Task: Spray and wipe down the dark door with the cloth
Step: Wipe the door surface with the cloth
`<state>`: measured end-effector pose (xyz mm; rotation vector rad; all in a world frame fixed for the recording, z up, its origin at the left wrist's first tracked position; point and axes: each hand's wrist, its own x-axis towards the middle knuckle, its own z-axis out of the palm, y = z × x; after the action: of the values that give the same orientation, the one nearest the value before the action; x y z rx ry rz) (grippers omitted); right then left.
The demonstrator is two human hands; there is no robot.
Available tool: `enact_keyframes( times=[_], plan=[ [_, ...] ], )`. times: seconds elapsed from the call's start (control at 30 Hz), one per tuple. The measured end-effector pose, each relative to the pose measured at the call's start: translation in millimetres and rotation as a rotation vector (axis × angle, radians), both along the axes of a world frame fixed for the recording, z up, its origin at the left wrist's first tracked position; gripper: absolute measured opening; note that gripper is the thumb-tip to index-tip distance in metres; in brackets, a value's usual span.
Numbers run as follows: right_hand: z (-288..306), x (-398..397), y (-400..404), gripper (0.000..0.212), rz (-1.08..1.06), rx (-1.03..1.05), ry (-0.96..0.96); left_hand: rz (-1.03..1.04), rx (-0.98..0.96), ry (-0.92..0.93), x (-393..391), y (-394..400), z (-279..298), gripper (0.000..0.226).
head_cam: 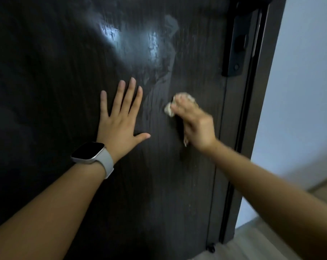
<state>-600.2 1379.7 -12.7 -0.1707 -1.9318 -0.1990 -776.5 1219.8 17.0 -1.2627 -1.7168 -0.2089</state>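
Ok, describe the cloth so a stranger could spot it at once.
Start at the dark door filling the view, then find the right hand just below the black lock plate. The cloth is the pale crumpled wad its fingers grip, the only light thing against the wood.

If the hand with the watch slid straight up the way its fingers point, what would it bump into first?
Probably only the wet, shiny streaks on the dark door. The left hand lies flat, fingers pointing up and slightly right. The black lock plate sits further right, seemingly off that line.
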Motion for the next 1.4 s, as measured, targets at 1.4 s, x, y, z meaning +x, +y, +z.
enact_keyframes(
  times=[1.4],
  plan=[
    [64.4, 12.3, 44.9, 0.026, -0.212, 0.014, 0.358, -0.017, -0.087, -0.053, 2.7, -7.6, 7.0, 0.142]
  ],
)
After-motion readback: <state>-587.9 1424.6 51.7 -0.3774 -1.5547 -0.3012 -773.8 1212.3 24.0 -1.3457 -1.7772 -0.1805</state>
